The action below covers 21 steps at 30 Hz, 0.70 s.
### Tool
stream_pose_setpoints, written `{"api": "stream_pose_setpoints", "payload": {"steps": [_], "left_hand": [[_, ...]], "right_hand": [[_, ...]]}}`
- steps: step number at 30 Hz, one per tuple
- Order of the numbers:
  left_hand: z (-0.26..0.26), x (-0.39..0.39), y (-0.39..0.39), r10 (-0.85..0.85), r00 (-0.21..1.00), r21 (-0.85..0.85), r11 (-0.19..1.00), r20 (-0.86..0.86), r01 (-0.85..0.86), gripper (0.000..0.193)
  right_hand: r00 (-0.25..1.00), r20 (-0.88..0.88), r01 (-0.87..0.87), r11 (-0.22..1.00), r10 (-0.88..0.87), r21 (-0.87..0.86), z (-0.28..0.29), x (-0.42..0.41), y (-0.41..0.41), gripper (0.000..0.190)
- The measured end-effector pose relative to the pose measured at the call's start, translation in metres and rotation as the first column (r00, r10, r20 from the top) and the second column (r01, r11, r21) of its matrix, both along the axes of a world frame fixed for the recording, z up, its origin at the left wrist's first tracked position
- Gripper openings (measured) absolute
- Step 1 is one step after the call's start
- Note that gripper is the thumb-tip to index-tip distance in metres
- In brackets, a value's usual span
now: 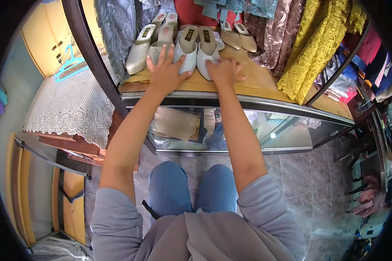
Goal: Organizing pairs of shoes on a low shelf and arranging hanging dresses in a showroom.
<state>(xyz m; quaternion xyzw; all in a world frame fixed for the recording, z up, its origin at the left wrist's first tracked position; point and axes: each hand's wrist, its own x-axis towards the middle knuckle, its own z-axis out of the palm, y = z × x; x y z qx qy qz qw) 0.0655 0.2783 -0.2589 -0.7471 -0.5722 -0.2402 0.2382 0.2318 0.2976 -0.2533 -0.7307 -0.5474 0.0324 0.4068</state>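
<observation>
A pair of white closed-toe mules stands side by side on the wooden shelf [261, 73] of a display cabinet, toes towards me. My left hand [166, 70] spreads its fingers over the toes of the left white mule [187, 53] and of a silvery shoe [156, 49] beside it. At the right white mule [205, 57], my right hand [227, 70] touches the toe with its thumb, the other fingers apart. Neither hand is plainly closed round a shoe. A glittery pale mule [139, 53] is left of my left hand. Two beige pointed mules [231, 38] stand further back on the right.
Lace fabrics hang around the shoes, with a yellow one [317, 55] at the right. A metal-edged glass case [281, 130] lies below the shelf. Left of the dark cabinet post [96, 55], a lace cloth [75, 101] covers a wooden unit, with a blue hanger [70, 67] on it.
</observation>
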Motion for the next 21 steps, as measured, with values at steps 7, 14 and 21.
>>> {"api": "stream_pose_setpoints", "payload": {"steps": [7, 14, 21], "left_hand": [[0.003, 0.012, 0.01, 0.026, 0.999, -0.061, 0.998, -0.043, -0.029, 0.059], [-0.006, 0.013, 0.004, 0.04, 0.999, -0.016, 0.999, -0.037, -0.041, 0.056], [-0.011, 0.009, 0.002, 0.041, 0.999, -0.054, 0.998, 0.021, -0.04, 0.046]], "right_hand": [[0.998, 0.012, -0.065, 0.994, 0.064, 0.086, -0.006, 0.002, 0.002, 0.036], [0.996, 0.082, -0.029, 0.999, 0.026, 0.044, -0.009, -0.002, 0.004, 0.04], [0.928, 0.357, -0.19, 0.963, 0.111, 0.193, -0.014, -0.014, 0.003, 0.042]]}}
